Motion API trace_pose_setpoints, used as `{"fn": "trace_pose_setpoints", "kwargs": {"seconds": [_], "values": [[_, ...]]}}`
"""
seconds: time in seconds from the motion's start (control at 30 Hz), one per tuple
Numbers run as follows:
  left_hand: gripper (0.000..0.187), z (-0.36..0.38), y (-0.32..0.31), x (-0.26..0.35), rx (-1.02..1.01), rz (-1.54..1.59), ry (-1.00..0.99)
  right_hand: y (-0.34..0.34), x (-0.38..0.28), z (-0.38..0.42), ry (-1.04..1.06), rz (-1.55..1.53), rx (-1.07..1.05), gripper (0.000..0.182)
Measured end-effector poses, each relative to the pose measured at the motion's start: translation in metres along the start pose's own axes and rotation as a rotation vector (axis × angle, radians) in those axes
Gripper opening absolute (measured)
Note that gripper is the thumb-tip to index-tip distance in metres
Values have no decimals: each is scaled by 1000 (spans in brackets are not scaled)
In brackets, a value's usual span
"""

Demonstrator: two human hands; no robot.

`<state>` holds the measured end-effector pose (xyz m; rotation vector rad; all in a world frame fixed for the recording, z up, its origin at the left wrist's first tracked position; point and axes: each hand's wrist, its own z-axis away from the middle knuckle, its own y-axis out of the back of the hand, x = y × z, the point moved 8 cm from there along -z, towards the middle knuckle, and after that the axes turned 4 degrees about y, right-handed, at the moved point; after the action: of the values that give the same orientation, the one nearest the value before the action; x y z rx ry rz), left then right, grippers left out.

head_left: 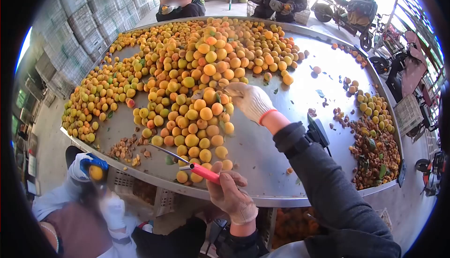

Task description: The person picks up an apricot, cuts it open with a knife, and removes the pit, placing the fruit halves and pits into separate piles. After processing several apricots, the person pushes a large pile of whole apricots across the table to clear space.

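My left hand (pixel 230 193), in a pale glove with bare fingertips, is closed around the pink handle of a knife (pixel 206 172) near the table's front edge. Its thin metal blade points up and to the left, over the nearest fruit. My right hand (pixel 251 102), in a white knitted glove with an orange cuff, reaches into the right side of a big heap of apricots (pixel 187 94). Its fingers stretch left and touch the fruit; the tips are partly lost among the apricots. Around the heap lies the bare metal table (pixel 262 164).
Pitted, brownish apricot pieces (pixel 375 152) pile up at the table's right edge, and a small heap of stones and scraps (pixel 129 150) lies front left. Co-workers sit at the far side; one at lower left holds an apricot (pixel 96 172). Stacked crates (pixel 77 18) and motorbikes stand beyond.
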<state>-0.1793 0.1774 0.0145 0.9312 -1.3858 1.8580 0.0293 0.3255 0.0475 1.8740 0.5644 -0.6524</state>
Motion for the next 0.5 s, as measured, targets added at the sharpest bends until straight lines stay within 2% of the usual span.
{"fn": "trace_pose_setpoints", "kwargs": {"seconds": [0.1,0.17,0.23,0.3,0.33,0.47,0.5], "values": [[38,-7,3,1,49,3,35,-29,6,-37,-50,176,-61,30],[38,-12,9,0,94,9,50,-45,25,-48,-239,324,-159,29],[38,-16,11,1,80,-7,16,-46,47,-52,-175,296,-198,27],[38,-19,10,-2,65,-11,25,-62,46,-45,227,511,-481,29],[38,-19,7,-5,47,-11,34,-33,44,-27,-121,398,-431,31],[39,-18,-1,-12,27,26,60,17,18,17,-18,234,-560,32],[39,-19,-2,-13,16,19,58,32,16,20,-211,85,-560,33]]}}
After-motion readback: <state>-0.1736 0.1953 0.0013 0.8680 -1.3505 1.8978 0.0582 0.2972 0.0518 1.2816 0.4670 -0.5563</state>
